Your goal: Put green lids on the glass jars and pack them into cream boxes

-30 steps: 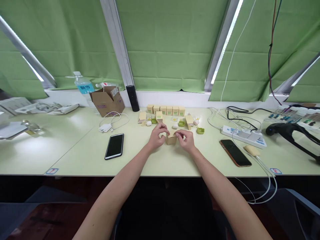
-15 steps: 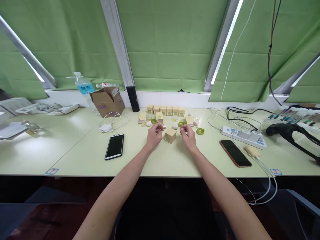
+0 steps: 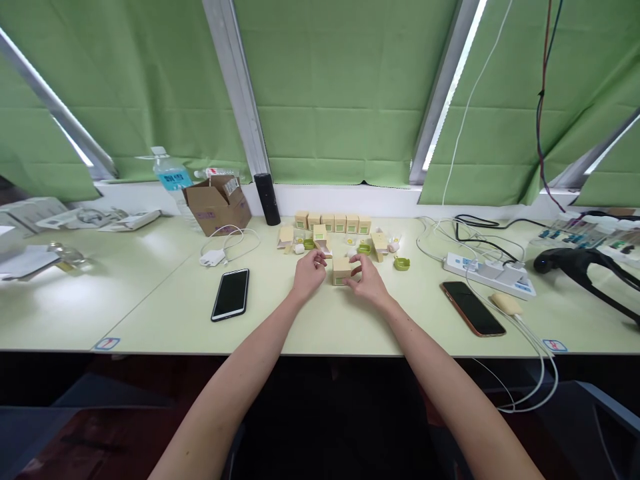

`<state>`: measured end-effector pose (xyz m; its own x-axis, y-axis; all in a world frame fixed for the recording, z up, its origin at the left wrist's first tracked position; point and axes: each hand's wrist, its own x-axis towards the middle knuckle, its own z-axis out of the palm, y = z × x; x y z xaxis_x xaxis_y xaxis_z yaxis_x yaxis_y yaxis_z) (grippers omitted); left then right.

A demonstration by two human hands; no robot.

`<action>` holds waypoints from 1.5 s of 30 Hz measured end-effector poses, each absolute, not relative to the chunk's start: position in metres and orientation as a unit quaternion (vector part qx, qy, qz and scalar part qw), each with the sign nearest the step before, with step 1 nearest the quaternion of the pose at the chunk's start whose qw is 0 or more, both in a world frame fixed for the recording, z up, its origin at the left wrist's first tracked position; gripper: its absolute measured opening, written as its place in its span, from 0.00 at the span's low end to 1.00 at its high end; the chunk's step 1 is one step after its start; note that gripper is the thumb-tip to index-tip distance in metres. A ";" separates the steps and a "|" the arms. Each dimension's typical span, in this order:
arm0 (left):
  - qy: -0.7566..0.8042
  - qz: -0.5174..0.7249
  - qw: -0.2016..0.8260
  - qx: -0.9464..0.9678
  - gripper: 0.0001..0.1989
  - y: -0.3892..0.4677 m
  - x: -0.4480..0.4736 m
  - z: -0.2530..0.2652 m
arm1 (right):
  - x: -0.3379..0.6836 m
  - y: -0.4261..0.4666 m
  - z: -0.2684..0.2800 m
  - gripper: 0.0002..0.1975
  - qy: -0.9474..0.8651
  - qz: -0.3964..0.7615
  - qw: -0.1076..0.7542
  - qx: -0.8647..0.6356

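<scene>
A small tan cardboard box (image 3: pixel 341 270) with a green-edged label on its front stands upright on the table. My right hand (image 3: pixel 367 280) holds it from the right, with the thumb at its lower front and the fingers near the top right edge. Just left of the box, my left hand (image 3: pixel 310 272) rests with its fingers curled together, apart from it; nothing shows in them. Behind the hands lie opened boxes (image 3: pixel 379 243), olive-green plastic pieces (image 3: pixel 401 264) and small white pieces (image 3: pixel 299 249).
Several matching boxes (image 3: pixel 340 223) stand in a row at the back. A dark phone (image 3: pixel 231 294) lies left and another phone (image 3: pixel 472 308) right. Further out are a carton (image 3: pixel 219 205), a black cylinder (image 3: pixel 267 199), a white charger (image 3: pixel 213 257) and a power strip (image 3: pixel 489 275) with cables.
My right hand has moved left and closed on the small box. The box has turned so its labelled side faces me more squarely. My left hand is almost unmoved.
</scene>
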<state>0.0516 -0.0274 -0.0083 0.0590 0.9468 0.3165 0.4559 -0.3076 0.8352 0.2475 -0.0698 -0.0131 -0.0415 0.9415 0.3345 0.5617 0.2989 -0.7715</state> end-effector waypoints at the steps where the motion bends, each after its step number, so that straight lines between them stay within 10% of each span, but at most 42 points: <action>1: 0.534 0.435 0.252 0.680 0.15 -0.027 0.050 -0.007 | 0.247 -0.070 -0.014 0.24 -0.686 0.224 0.414 -0.556; 18: 0.689 0.169 -0.035 0.704 0.24 0.021 0.015 0.033 | 0.245 -0.069 -0.015 0.33 -0.685 0.253 0.340 -0.593; 45: 0.665 0.086 0.068 0.739 0.12 0.037 0.013 0.037 | 0.251 -0.062 -0.020 0.30 -0.658 0.258 0.419 -0.571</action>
<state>0.0132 0.0372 0.0375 0.1001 0.9943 0.0362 0.9709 -0.1056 0.2149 0.2508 -0.0624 -0.0198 0.0021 0.9665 0.2566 0.5350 0.2157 -0.8169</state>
